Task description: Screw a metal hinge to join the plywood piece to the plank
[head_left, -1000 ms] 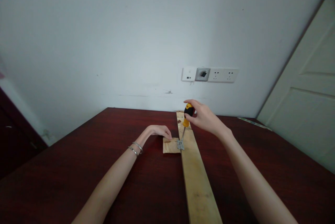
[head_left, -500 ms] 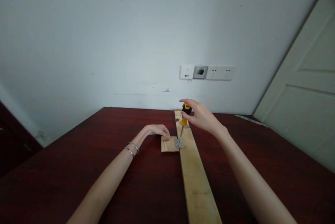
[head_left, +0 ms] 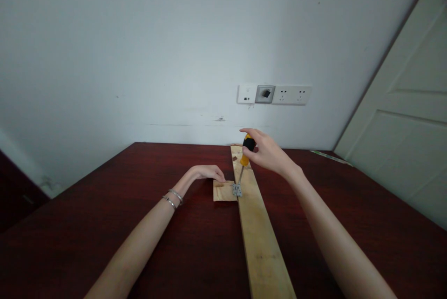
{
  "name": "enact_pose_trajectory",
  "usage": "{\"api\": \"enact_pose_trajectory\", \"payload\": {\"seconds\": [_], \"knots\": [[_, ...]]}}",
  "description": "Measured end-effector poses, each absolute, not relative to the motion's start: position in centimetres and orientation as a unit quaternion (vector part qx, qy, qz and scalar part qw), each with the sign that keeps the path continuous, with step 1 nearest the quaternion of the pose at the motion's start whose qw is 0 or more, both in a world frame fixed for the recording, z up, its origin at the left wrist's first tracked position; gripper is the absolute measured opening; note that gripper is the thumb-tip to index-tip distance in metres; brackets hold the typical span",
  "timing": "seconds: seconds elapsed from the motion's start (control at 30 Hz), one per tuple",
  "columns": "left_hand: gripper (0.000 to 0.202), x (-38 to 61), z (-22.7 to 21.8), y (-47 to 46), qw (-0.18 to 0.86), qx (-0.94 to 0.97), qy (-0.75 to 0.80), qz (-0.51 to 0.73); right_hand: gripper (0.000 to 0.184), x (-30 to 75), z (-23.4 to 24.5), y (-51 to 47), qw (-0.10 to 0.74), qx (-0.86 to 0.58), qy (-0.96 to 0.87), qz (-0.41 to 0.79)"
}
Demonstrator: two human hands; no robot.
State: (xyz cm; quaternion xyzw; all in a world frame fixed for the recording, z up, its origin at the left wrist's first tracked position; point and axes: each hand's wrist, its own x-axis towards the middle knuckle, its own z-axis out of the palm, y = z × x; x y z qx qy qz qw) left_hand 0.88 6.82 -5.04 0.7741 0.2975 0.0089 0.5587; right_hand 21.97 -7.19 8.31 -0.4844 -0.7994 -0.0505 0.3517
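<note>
My right hand (head_left: 267,149) is closed around the black and yellow handle of a screwdriver (head_left: 248,144), index finger lifted over its top end. The shaft slants down to a silver metal hinge (head_left: 237,190); the tip meets the hinge's far part. That hinge spans the joint between a small wooden block (head_left: 223,193) and a long wooden plank (head_left: 260,229). At the block's far edge, my left hand (head_left: 210,173) has its fingers bent and gripping the wood, though some fingertips are hidden. Two silver bracelets circle the left wrist.
Everything lies on a dark red wooden table (head_left: 174,252) set against a white wall. Wall sockets (head_left: 291,95) and a switch plate are behind the plank. A thin printed strip (head_left: 331,157) rests at the far right edge, near a white door (head_left: 401,140).
The whole view has shifted slightly. My right hand still holds the screwdriver at the hinge, its fingers turned a little around the handle. The left hand stays on the block.
</note>
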Motion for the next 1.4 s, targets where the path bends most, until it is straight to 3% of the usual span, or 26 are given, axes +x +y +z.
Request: {"api": "enact_pose_trajectory", "payload": {"seconds": [0.27,0.43,0.67,0.9,1.07,1.4], "knots": [[0.019,0.88,-4.80,6.68,0.559,0.774,0.298,0.010,0.037,21.95,8.20,-7.05,0.344,-0.520,-0.778,-0.077],[0.018,0.86,-5.04,6.80,0.571,0.766,0.296,0.010,0.048,21.58,8.18,-7.23,0.329,-0.537,-0.771,-0.091],[0.020,0.80,-4.99,6.79,0.564,0.777,0.278,0.011,0.039,21.70,8.14,-7.05,0.335,-0.534,-0.771,-0.088],[0.020,0.75,-5.14,6.84,0.565,0.774,0.286,0.009,0.044,21.29,8.25,-7.39,0.326,-0.543,-0.768,-0.099],[0.020,0.85,-4.92,6.69,0.555,0.779,0.291,0.014,0.037,21.50,7.98,-6.94,0.350,-0.510,-0.781,-0.086],[0.022,0.84,-4.82,6.50,0.566,0.772,0.287,0.016,0.039,21.64,8.08,-6.97,0.382,-0.479,-0.788,-0.062]]}}
